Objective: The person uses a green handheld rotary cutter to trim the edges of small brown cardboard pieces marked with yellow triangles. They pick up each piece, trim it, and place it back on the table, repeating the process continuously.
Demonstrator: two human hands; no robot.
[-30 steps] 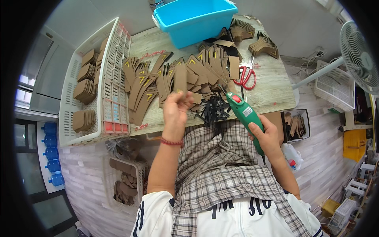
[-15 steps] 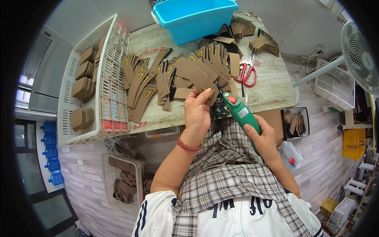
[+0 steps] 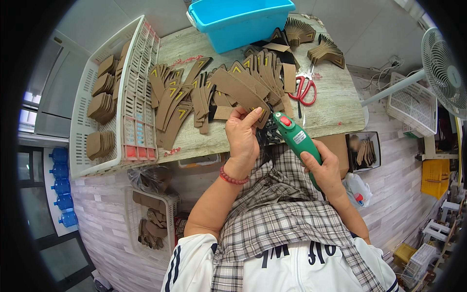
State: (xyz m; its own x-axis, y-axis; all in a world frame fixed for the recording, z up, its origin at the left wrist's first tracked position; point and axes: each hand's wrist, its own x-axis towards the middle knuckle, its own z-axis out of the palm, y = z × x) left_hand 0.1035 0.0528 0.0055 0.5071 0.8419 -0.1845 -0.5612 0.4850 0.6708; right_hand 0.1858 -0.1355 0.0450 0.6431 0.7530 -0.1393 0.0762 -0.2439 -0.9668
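Left hand: the left hand [image 3: 242,138] is raised at the near edge of the table [image 3: 335,109], fingers curled narrow around a brown cardboard strip [image 3: 238,90], thumb pressed on its near end.
Cardboard strip: long, curved, running up and left from the fingertips over the spread of like pieces; its far end lies among them.
Right hand: the right hand [image 3: 325,168] is closed round the handle of a green glue gun [image 3: 296,138], fingers wrapped tight, forefinger along the body.
Glue gun: its tip sits just right of the left fingertips, close to the held strip; whether it touches cannot be told. A red button shows on top.
Cardboard pieces: a fan of brown pieces with yellow chevrons [image 3: 182,100] lies left of and beyond the left fingers.
Scissors: red-handled scissors [image 3: 304,90] lie beyond the gun tip, apart from both hands.
Blue tub: a blue tub [image 3: 238,22] stands at the far table edge.
White basket: a white basket [image 3: 134,97] with stacked brown pieces stands well left of the left hand.
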